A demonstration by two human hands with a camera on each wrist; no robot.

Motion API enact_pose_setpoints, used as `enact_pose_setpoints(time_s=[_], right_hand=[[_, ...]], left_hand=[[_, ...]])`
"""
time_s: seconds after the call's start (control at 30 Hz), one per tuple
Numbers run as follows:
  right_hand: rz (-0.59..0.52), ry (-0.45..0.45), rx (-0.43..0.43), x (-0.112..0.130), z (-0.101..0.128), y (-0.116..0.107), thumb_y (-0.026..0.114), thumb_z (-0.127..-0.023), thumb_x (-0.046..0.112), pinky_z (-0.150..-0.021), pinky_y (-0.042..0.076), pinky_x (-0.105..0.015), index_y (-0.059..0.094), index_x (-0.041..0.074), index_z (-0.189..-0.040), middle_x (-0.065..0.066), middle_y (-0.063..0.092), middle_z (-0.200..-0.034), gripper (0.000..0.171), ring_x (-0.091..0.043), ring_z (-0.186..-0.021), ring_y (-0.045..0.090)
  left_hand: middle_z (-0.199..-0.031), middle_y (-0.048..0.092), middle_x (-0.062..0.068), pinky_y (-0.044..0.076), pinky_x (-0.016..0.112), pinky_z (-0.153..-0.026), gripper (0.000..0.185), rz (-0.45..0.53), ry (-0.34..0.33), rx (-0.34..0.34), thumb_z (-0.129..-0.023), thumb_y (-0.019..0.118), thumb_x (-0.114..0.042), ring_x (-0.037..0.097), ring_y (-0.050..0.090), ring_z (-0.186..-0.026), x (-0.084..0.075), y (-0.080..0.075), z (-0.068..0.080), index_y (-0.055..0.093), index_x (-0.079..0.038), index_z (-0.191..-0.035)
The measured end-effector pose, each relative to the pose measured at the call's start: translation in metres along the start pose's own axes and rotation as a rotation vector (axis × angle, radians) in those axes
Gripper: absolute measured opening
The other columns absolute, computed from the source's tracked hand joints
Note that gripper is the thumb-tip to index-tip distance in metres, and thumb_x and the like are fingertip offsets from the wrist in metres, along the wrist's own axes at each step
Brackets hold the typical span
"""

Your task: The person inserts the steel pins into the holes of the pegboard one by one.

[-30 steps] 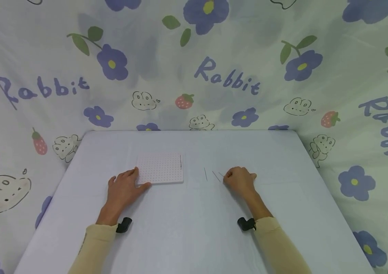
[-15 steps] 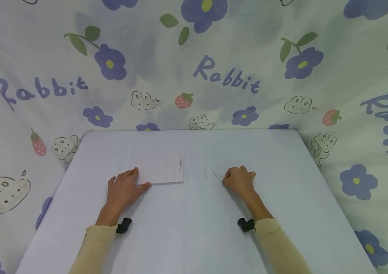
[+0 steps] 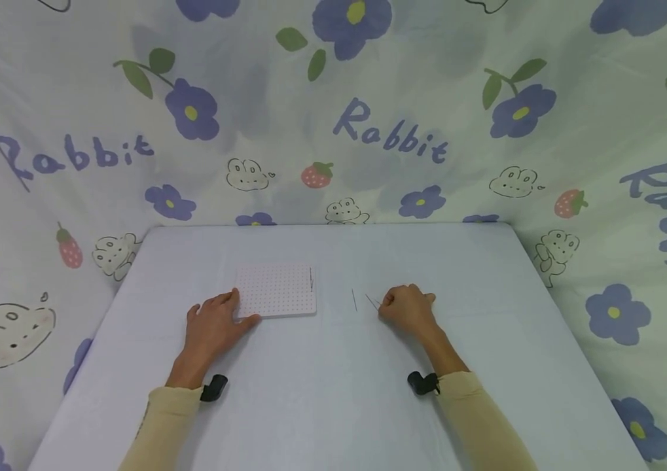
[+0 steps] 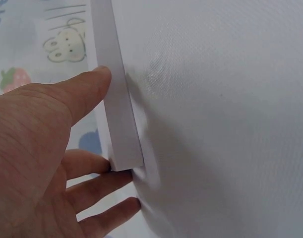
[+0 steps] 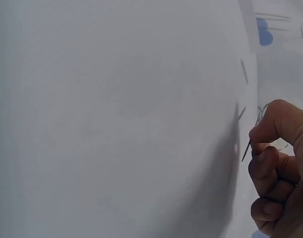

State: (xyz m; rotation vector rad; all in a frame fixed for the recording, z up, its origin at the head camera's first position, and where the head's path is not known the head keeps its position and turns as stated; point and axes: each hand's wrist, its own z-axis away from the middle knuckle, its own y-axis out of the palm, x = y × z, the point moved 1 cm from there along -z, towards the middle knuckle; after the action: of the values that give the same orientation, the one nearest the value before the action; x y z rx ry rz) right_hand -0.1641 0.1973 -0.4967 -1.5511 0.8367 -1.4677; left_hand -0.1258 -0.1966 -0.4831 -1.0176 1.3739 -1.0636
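A white dotted pegboard (image 3: 276, 290) lies flat on the table, with one thin pin standing (image 3: 311, 279) near its right edge. My left hand (image 3: 211, 327) rests on the table at the board's near-left corner, thumb along its front edge (image 4: 122, 124) and fingers straight against its side. My right hand (image 3: 406, 307) is curled in a fist to the right and pinches a thin dark pin (image 5: 246, 150) between thumb and forefinger. Two more loose pins (image 3: 354, 299) lie on the cloth just left of that hand.
The table (image 3: 333, 392) is covered in pale lilac cloth, its far edge meeting a floral "Rabbit" sheet (image 3: 389, 137) that hangs behind and at both sides. Black wrist cameras sit on both sleeves (image 3: 213, 387).
My right hand has shifted slightly left and curled tighter, lifting one pin off the cloth. The left hand and the board have not moved.
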Motion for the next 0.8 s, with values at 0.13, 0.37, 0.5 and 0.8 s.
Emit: enact_pose_setpoints(time_s=[0.13,0.37,0.5,0.8], right_hand=[[-0.055,-0.031,-0.027,0.015,-0.01,0.001,0.063,-0.078,0.016,-0.065,0.03,-0.044,0.068,0.019,-0.065,0.008,0.06,-0.06,0.014,-0.014,-0.061,0.053],[-0.268,-0.08,-0.016,0.058,-0.029,0.011,0.065,-0.08,0.023,-0.076,0.03,-0.048,0.071,0.021,-0.074,0.011,0.062,-0.063,0.009,-0.013,-0.068,0.056],[-0.35,-0.099,0.002,0.077,-0.036,0.021,0.064,-0.08,0.024,-0.083,0.03,-0.051,0.071,0.021,-0.077,0.011,0.063,-0.066,0.008,-0.013,-0.074,0.057],[-0.493,-0.144,0.031,0.1,-0.042,0.038,0.066,-0.081,0.021,-0.093,0.028,-0.055,0.071,0.02,-0.079,0.01,0.065,-0.069,0.006,-0.012,-0.072,0.058]], left_hand=[[-0.144,0.051,0.028,0.026,0.072,-0.106,0.084,-0.004,-0.005,0.011,-0.089,0.072,-0.051,0.051,0.05,-0.127,0.001,-0.001,-0.001,0.047,0.004,-0.147],[-0.143,0.052,0.028,0.026,0.072,-0.105,0.085,-0.002,-0.001,0.005,-0.088,0.072,-0.052,0.05,0.051,-0.126,0.002,0.001,0.0,0.047,0.004,-0.147],[-0.143,0.053,0.027,0.027,0.072,-0.106,0.084,0.003,-0.003,0.007,-0.088,0.073,-0.051,0.05,0.051,-0.126,0.001,0.001,0.001,0.047,0.004,-0.147],[-0.143,0.052,0.029,0.025,0.073,-0.106,0.082,0.003,-0.012,0.006,-0.089,0.072,-0.049,0.051,0.05,-0.128,-0.002,-0.002,0.001,0.047,0.005,-0.146]])
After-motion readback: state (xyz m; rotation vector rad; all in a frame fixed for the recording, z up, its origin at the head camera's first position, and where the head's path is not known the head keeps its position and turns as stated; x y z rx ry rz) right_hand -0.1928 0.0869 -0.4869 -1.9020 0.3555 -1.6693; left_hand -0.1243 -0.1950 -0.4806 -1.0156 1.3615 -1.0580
